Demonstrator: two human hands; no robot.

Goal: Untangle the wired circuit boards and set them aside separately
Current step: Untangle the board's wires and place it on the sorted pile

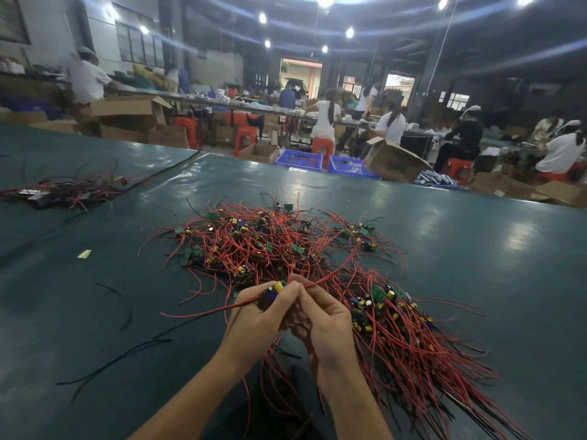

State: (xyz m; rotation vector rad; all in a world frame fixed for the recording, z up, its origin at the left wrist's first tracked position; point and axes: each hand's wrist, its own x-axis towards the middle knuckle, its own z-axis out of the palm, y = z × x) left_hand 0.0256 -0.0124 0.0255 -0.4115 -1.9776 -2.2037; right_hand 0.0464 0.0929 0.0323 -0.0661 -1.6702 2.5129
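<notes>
A tangled heap of small green circuit boards with red and black wires [270, 242] lies on the dark green table [476, 249], just beyond my hands. My left hand [260, 315] pinches one small circuit board with a yellow capacitor [275, 289], its red wire trailing left. My right hand [324, 315] touches the left at the fingertips and grips a red wire [333, 273] that runs up to the right into the heap. To the right lies a second group of wired boards [397, 315], their wires fanned out toward the near edge.
Another bundle of red wires [63, 192] lies at the far left of the table. Loose black wires [120, 360] and a small yellow scrap [84, 254] lie on the left. Beyond the table stand cardboard boxes, blue crates [298, 160], red stools and seated workers.
</notes>
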